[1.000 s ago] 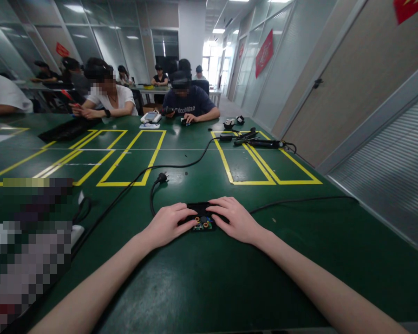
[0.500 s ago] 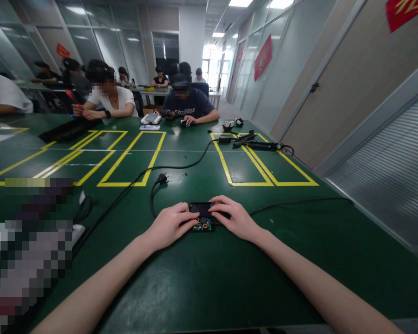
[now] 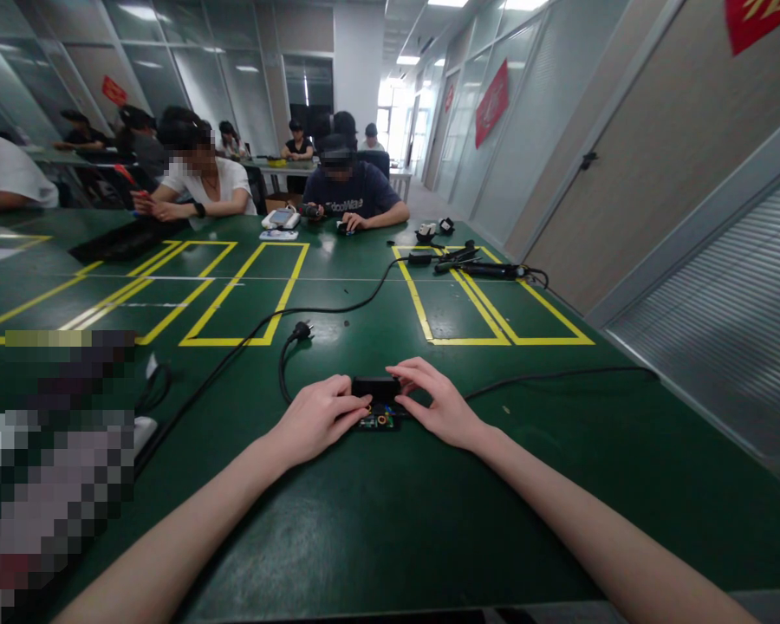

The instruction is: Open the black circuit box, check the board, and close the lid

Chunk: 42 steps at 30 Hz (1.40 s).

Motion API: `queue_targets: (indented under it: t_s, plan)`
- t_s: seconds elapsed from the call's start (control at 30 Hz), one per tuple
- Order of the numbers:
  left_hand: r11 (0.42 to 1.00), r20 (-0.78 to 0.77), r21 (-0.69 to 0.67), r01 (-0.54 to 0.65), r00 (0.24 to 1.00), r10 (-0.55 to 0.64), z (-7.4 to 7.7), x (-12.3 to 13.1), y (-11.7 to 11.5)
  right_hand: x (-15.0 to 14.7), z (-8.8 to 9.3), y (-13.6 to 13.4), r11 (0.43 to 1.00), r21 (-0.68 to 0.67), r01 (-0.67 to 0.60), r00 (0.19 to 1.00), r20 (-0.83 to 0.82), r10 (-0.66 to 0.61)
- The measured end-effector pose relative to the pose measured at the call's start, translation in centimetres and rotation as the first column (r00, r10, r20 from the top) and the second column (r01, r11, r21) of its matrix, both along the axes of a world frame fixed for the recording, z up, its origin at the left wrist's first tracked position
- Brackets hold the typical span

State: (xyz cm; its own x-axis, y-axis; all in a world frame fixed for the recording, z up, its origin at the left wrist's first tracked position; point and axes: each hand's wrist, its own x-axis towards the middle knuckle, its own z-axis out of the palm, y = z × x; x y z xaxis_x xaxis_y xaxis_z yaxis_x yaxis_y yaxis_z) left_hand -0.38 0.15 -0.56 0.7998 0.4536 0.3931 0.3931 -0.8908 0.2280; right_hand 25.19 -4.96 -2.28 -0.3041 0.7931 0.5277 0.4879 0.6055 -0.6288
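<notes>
A black plastic cover (image 3: 375,388) stands tilted just behind a small circuit board (image 3: 380,421) with a copper-coloured ring coil, near the middle of the green table. My left hand (image 3: 318,416) grips the cover's left end between thumb and fingers. At its right end is my right hand (image 3: 438,406), with the thumb low and the fingers over the top edge, closed on the cover. A black cable (image 3: 526,378) leads off to the right from behind my right hand. The board's lower edge rests close to the table.
Beyond my hands lie a black plug (image 3: 302,331), a long cable (image 3: 325,310) and yellow tape outlines (image 3: 468,342). Black tools (image 3: 490,270) lie at the back right. Across the table, a person in dark blue (image 3: 364,195) handles small parts. Blurred items cover the left edge.
The black cover has tipped up, showing its outer face more. My right hand's fingers have lifted and spread slightly; my left hand has barely moved.
</notes>
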Motion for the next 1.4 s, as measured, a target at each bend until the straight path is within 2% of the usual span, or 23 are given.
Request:
queue_targets:
  t_s: [0.1,0.23,0.33,0.4,0.6,0.7,0.87,1.0,1.17,1.4]
  plan:
    - [0.999,0.015,0.034,0.006,1.0,-0.007,0.0,0.1,0.0,0.0,0.3,-0.1,0.999,0.01,-0.033,0.999,0.004,0.033]
    - [0.996,0.127,0.069,0.054,0.99,-0.063,0.2,0.0,-0.2,-0.2,1.0,-0.5,0.997,0.023,-0.08,0.997,-0.003,0.08]
    - [0.994,0.248,0.05,0.101,0.963,-0.11,0.7,-0.1,-0.4,-0.4,1.4,-0.8,0.991,0.014,-0.132,0.991,0.039,0.132]
    - [0.995,0.282,0.021,0.094,0.955,-0.096,1.0,-0.2,-0.6,-0.6,1.5,-0.9,0.986,0.014,-0.165,0.984,0.068,0.163]
    - [0.983,0.119,-0.159,0.087,0.991,-0.068,1.0,-0.1,-0.5,-0.8,1.5,-1.1,0.983,0.022,-0.184,0.982,0.057,0.183]
    - [0.978,0.07,-0.199,0.067,0.996,-0.054,0.7,-0.1,-0.4,-0.9,1.7,-1.3,0.983,0.014,-0.185,0.982,0.052,0.184]
    - [0.977,0.095,-0.196,0.088,0.993,-0.071,0.6,-0.2,-0.3,-0.9,1.9,-1.4,0.981,0.018,-0.191,0.976,0.107,0.188]
    - [0.979,0.057,-0.184,0.088,0.995,-0.079,0.6,-0.2,-0.3,-0.9,1.8,-1.4,0.981,0.042,-0.19,0.966,0.184,0.179]
    - [0.988,-0.007,-0.149,0.031,0.999,-0.032,0.8,0.0,-0.4,-0.9,1.4,-1.2,0.991,0.067,-0.112,0.94,0.331,0.083]
    - [0.997,-0.065,-0.052,0.053,0.996,-0.056,0.6,0.4,-0.2,-1.0,1.5,-0.9,0.987,0.133,-0.09,0.888,0.46,0.02]
